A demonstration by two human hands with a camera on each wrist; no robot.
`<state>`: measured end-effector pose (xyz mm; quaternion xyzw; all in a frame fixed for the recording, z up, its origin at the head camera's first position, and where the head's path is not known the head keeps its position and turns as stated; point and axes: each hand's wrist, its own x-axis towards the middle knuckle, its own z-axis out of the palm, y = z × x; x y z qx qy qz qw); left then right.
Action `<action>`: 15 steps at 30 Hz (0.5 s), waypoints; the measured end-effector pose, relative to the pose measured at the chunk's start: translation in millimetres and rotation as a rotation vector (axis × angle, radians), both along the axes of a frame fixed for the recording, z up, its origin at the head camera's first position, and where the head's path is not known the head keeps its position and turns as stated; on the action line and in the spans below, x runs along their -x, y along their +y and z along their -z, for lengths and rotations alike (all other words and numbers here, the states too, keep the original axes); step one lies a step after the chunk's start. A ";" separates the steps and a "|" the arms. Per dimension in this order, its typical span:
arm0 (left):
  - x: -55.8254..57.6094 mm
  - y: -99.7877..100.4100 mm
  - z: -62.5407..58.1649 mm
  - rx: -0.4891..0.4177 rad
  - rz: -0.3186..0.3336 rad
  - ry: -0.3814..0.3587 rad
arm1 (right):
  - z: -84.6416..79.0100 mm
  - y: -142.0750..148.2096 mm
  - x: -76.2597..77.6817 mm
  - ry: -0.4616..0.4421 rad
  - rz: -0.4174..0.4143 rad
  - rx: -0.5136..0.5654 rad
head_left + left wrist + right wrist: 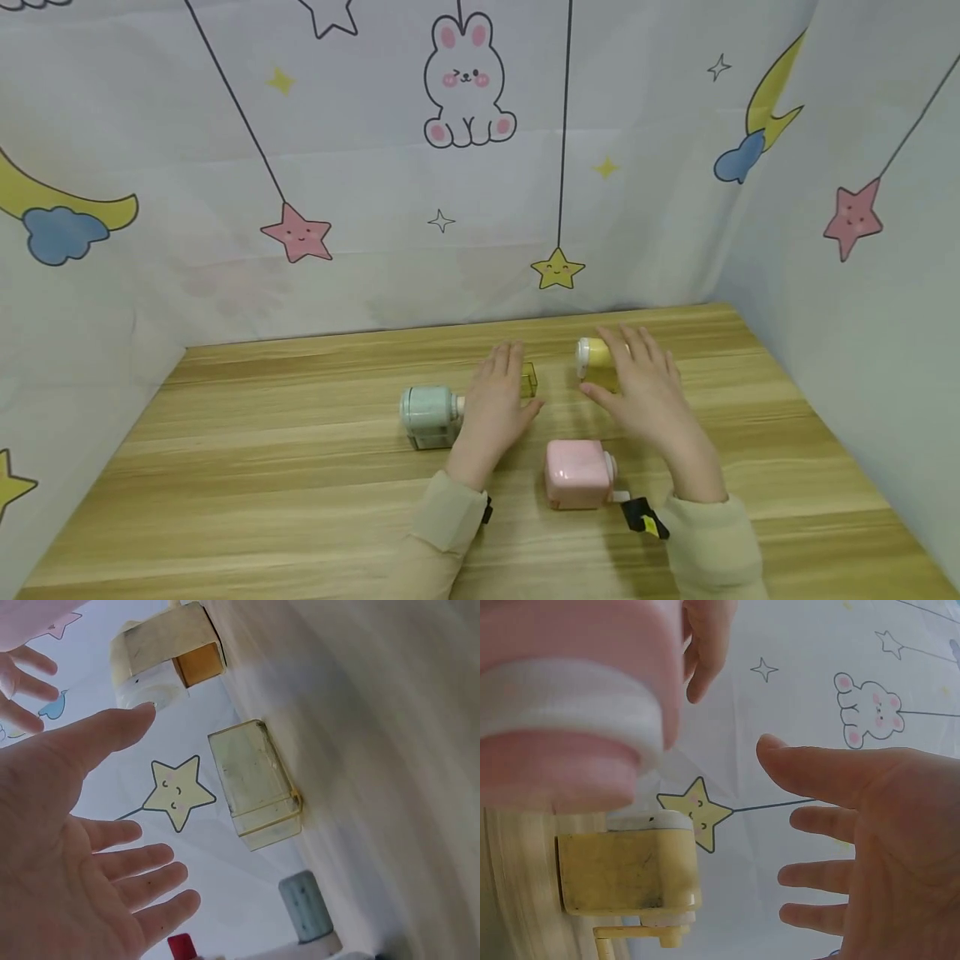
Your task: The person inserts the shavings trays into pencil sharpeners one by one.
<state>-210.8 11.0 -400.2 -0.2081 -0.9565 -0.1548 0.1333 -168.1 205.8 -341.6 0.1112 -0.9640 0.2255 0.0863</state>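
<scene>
In the head view my left hand [495, 408] hovers with straight fingers by a clear yellow drawer [529, 379], partly covering it. The left wrist view shows that drawer [255, 780] on the table, apart from the palm. My right hand [648, 392] spreads beside a yellow crank pencil sharpener [600, 354], its fingers overlapping it in the head view. The right wrist view has a gap between those fingers and the sharpener [630, 870]. An open slot shows in the sharpener's body [199, 666] in the left wrist view. Neither hand holds anything.
A mint green crank sharpener [429, 412] lies left of my left hand. Between the forearms sits a pink one [577, 471], large in the right wrist view. A black and yellow device [643, 518] is by my right sleeve. A printed curtain [375, 183] stands behind the wooden table [262, 467].
</scene>
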 end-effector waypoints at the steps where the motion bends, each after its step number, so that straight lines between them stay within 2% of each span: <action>1: 1.1 1.5 0.8 -0.002 -0.004 -0.015 | 2.4 1.8 2.2 0.003 -0.001 0.002; 9: 11.3 7.4 7.4 0.000 -0.024 -0.138 | 18.7 13.4 19.1 0.040 -0.006 0.033; 15: 17.6 8.6 8.4 0.015 -0.058 -0.176 | 25.3 17.4 32.0 0.076 0.009 0.023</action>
